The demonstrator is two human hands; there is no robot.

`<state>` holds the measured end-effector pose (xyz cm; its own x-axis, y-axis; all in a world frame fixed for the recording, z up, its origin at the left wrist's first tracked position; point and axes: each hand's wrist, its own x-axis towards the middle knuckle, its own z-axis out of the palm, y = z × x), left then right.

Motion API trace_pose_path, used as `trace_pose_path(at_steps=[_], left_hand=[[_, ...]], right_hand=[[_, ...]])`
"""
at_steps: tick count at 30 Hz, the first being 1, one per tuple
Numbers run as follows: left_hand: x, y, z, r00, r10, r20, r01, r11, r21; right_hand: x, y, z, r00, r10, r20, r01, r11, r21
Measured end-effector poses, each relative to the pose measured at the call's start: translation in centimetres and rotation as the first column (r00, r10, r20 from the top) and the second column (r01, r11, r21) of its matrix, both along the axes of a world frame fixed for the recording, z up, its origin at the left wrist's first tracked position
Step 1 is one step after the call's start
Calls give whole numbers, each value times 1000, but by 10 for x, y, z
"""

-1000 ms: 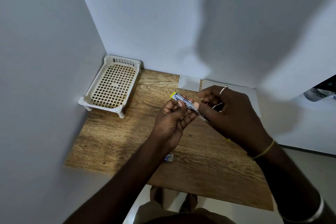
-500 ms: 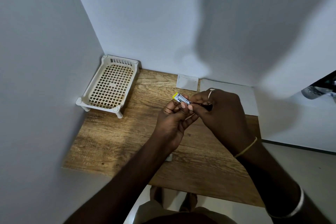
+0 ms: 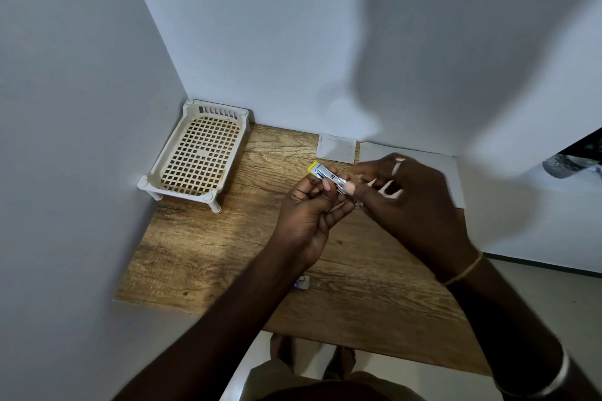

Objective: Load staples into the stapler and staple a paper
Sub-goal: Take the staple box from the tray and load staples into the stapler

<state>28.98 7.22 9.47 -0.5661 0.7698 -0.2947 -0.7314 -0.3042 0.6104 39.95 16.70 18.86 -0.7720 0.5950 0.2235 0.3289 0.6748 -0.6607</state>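
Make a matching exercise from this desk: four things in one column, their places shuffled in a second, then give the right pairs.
Things
1. stapler
2. basket
3. small box
4. sheet of paper

Places
A. by the back wall, partly hidden by the right hand
B. far left corner of the table
C. above the table, gripped by the left hand
D. near the table's front edge, beside the left forearm

Pairs: 1-C, 2-B, 3-D, 4-A

Silver, yellow-tipped stapler [image 3: 325, 173] held aloft, tilted; white paper [image 3: 374, 151] lies flat behind it.
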Motion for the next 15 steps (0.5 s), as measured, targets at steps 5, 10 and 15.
trace_pose_path(at_steps=[5, 10, 15], left_hand=[[-8, -1, 3, 999, 38, 9, -38, 999, 12], [-11, 1, 4, 998, 49, 33, -49, 999, 5], [-10, 2, 7, 997, 75, 30, -75, 997, 5]], right_hand=[[29, 25, 1, 963, 29, 268, 17, 986, -165], [43, 24, -8, 949, 66, 309, -17, 987, -158], [46, 25, 4, 997, -4, 82, 14, 992, -122]])
